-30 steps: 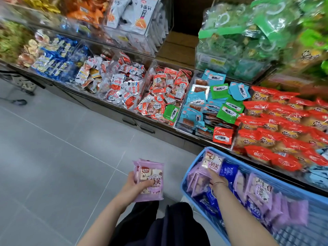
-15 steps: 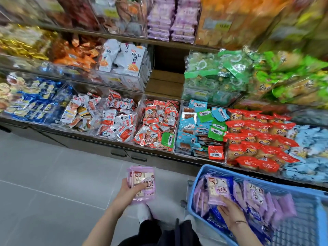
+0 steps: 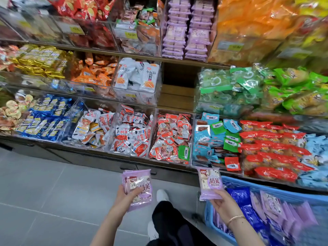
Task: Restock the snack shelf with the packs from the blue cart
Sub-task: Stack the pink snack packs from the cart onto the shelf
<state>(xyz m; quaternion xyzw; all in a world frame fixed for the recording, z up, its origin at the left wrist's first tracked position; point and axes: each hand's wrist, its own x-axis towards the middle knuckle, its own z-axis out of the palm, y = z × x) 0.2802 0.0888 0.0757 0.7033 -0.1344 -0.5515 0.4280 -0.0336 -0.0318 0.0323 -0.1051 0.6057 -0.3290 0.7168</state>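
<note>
My left hand [image 3: 126,196] grips a small stack of purple snack packs [image 3: 139,188] low in front of the shelf. My right hand [image 3: 224,203] holds a single purple pack [image 3: 210,183] upright, just above the left rim of the blue cart [image 3: 271,191]. More purple and dark blue packs [image 3: 262,210] lie inside the cart at the lower right. High on the shelf, a clear bin [image 3: 188,27] holds two stacks of the same purple packs.
Clear bins of snacks fill three shelf tiers: red and white packs [image 3: 131,135], red packs [image 3: 172,135], teal and green packs [image 3: 216,137] at hand height. An empty wooden gap [image 3: 177,86] sits on the middle tier. Grey floor tiles [image 3: 44,192] lie to the left.
My right hand has lifted one purple pack out of the cart. The view has tilted upward, bringing the top shelf with the purple pack bin into sight. My left hand still holds its stack.
</note>
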